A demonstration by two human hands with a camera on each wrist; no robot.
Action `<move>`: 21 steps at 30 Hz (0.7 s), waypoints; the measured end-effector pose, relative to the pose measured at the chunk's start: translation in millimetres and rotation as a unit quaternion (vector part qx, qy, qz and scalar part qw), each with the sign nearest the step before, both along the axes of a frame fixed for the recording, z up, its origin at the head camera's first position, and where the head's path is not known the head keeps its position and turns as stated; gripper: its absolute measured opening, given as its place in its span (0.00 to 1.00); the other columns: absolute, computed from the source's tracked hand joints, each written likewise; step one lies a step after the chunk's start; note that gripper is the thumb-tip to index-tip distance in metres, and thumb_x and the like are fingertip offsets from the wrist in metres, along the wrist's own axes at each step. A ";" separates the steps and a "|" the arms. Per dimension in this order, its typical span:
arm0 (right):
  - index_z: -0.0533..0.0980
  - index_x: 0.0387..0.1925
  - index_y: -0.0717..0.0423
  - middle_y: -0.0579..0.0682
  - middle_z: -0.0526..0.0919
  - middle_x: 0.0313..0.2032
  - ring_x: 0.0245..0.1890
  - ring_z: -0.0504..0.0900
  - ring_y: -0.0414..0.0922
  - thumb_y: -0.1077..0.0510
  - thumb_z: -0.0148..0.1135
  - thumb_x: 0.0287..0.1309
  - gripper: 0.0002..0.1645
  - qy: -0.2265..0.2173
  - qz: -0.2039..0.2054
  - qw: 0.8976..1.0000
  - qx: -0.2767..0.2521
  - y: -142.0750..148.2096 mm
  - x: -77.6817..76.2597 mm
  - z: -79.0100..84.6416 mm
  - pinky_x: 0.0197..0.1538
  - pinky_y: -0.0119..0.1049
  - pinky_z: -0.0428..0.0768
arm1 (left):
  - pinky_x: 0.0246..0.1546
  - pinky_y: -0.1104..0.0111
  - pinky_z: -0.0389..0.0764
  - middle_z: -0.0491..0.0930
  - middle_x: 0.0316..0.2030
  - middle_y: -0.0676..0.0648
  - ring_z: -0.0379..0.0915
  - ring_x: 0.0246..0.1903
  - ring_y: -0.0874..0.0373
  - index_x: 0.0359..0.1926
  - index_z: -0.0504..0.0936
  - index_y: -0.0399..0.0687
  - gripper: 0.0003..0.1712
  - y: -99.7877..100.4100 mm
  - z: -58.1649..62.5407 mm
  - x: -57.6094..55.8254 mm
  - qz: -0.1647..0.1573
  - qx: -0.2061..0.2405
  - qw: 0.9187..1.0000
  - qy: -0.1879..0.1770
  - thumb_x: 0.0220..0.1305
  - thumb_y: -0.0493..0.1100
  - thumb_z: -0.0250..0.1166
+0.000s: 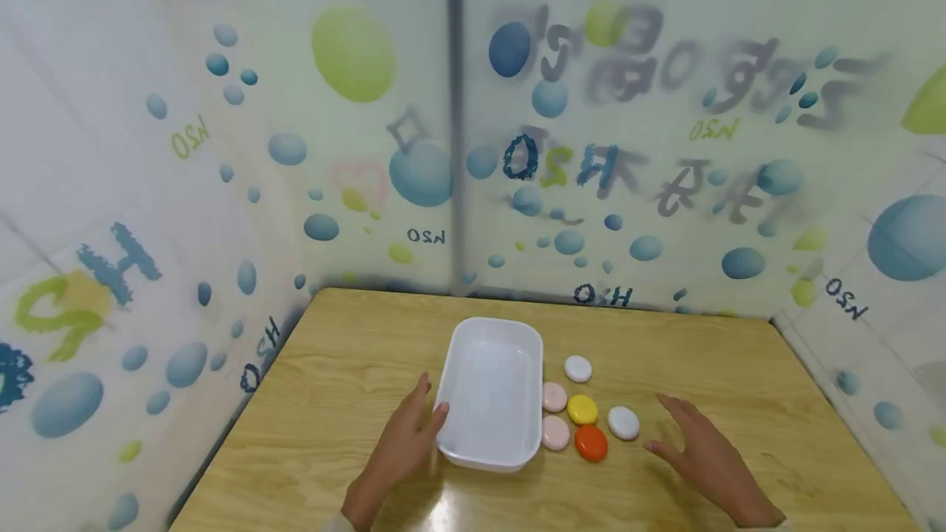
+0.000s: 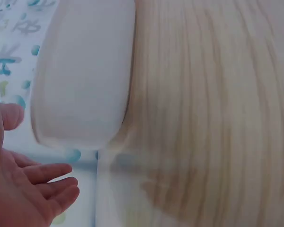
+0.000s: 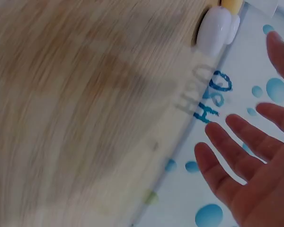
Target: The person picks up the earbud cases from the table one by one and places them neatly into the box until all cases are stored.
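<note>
A white rectangular tray (image 1: 491, 392) with raised sides stands on the wooden table. Just off its left side is my left hand (image 1: 402, 442), fingers relaxed and thumb apart; the left wrist view shows a gap between hand and tray. Several glossy round pieces lie right of the tray: two pale pink discs (image 1: 554, 396) close by its wall, a yellow disc (image 1: 582, 410), an orange-red disc (image 1: 591, 442), a white disc (image 1: 578, 369) farther back and another white disc (image 1: 624, 423) rightmost. To the right of that one hovers my right hand (image 1: 702, 458), fingers spread and holding nothing.
The wooden table (image 1: 369, 351) reaches back to a wall covering (image 1: 355, 187) printed with blue and green bubbles and lettering. Similar covering encloses the left and right sides. Table surface shows on both outer sides of the hands.
</note>
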State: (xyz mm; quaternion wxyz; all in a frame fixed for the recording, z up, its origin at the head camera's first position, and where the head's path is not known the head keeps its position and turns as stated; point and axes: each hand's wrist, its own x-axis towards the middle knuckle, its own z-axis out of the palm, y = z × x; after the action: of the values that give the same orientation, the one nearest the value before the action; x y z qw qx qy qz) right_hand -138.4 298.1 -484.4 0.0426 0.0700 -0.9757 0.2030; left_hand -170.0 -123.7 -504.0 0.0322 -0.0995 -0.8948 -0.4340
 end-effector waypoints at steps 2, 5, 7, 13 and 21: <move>0.62 0.61 0.60 0.62 0.68 0.56 0.53 0.69 0.60 0.44 0.65 0.45 0.44 -0.022 0.008 1.000 -0.015 -4.4 -4.6 -2.5 0.47 0.55 0.69 | 0.57 0.48 0.58 0.62 0.61 0.37 0.55 0.61 0.41 0.67 0.50 0.36 0.40 7.3 -2.6 -1.8 0.007 0.015 1.000 0.005 0.64 0.56 0.50; 0.62 0.61 0.58 0.61 0.68 0.57 0.54 0.68 0.58 0.45 0.66 0.45 0.44 -0.054 0.015 0.998 -0.032 -10.9 -12.5 -6.3 0.49 0.54 0.68 | 0.55 0.49 0.61 0.65 0.58 0.33 0.59 0.58 0.39 0.65 0.52 0.30 0.36 15.8 -4.3 -3.8 0.019 0.031 0.999 0.017 0.64 0.48 0.52; 0.62 0.62 0.58 0.60 0.67 0.58 0.55 0.68 0.57 0.46 0.66 0.45 0.44 -0.065 0.018 0.997 -0.036 -15.1 -17.3 -8.8 0.50 0.54 0.68 | 0.54 0.50 0.63 0.66 0.57 0.34 0.61 0.57 0.40 0.64 0.53 0.30 0.35 19.5 -5.5 -4.9 0.031 0.035 0.999 0.018 0.64 0.45 0.53; 0.65 0.59 0.61 0.59 0.69 0.56 0.54 0.69 0.55 0.51 0.69 0.42 0.42 -0.064 0.030 0.997 -0.037 -23.8 -27.0 -16.4 0.52 0.52 0.67 | 0.53 0.53 0.66 0.70 0.55 0.36 0.64 0.56 0.44 0.64 0.57 0.32 0.32 23.7 -7.8 -7.6 0.055 0.039 0.998 0.017 0.63 0.44 0.54; 0.72 0.54 0.58 0.54 0.76 0.48 0.43 0.75 0.49 0.53 0.72 0.38 0.37 -0.071 0.023 0.997 -0.005 -28.8 -37.0 -22.8 0.43 0.47 0.73 | 0.33 0.65 0.76 0.81 0.39 0.46 0.77 0.37 0.57 0.52 0.75 0.42 0.20 27.7 -6.4 -15.1 0.091 0.034 0.992 0.079 0.58 0.40 0.58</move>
State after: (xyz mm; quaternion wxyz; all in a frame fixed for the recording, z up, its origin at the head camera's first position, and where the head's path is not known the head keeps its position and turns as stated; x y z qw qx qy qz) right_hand -175.4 269.3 -507.2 -0.0309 0.0773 -0.9734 0.2134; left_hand -185.1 -96.0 -510.4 0.1452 -0.0501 -0.8797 -0.4500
